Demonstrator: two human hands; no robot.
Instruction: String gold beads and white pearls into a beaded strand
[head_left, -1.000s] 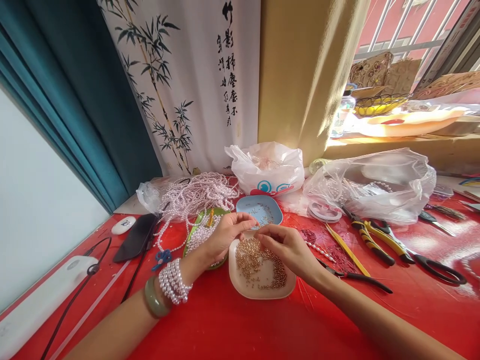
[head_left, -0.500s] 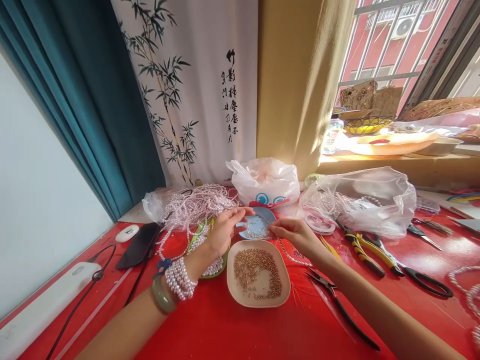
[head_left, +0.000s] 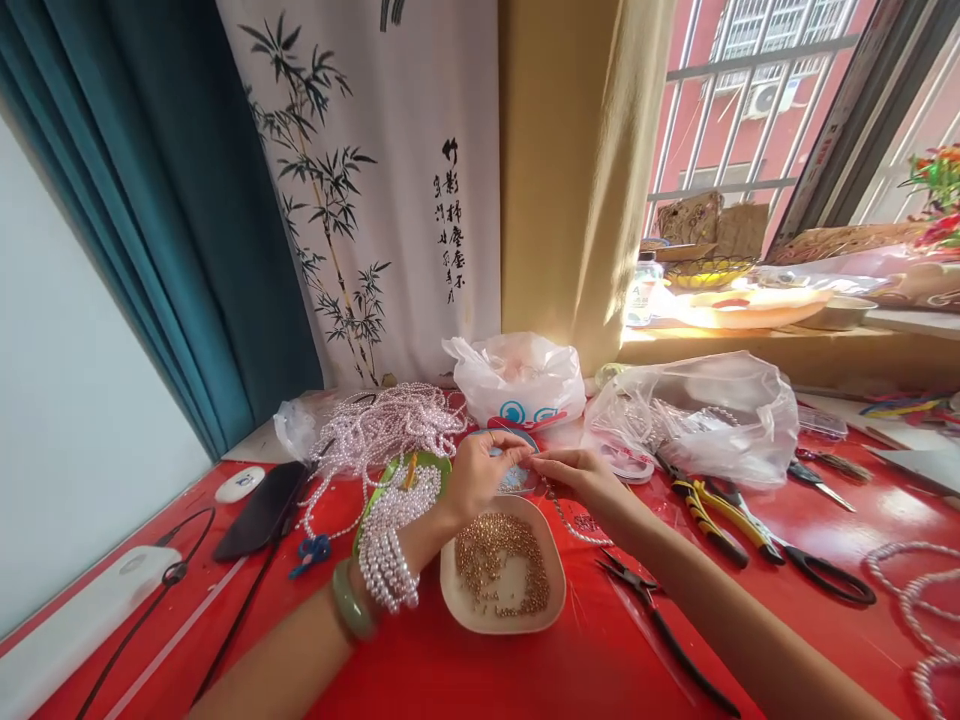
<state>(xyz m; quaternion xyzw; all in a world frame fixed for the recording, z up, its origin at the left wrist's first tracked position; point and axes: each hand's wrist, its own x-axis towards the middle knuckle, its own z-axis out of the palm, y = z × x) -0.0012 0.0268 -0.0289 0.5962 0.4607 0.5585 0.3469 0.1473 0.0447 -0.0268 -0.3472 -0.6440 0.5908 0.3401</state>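
My left hand and my right hand meet at the fingertips above a blue dish of small pieces. The left fingers are closed in a pinch; what lies between them is too small to make out. From the pinched right fingers a thin beaded strand trails down onto the red table. Just in front of the hands sits a beige dish holding many small gold beads. Pearl bracelets and a green bangle circle my left wrist.
Strings of pearl beads are heaped behind a green tray. Plastic bags stand at the back. Right of my arm lie yellow-handled pliers and scissors; black-handled pliers lie nearer. A phone lies left.
My left hand has moved right and turned, its loosely spread fingers closing to a pinch against my right fingertips. The view has shifted slightly right and up.
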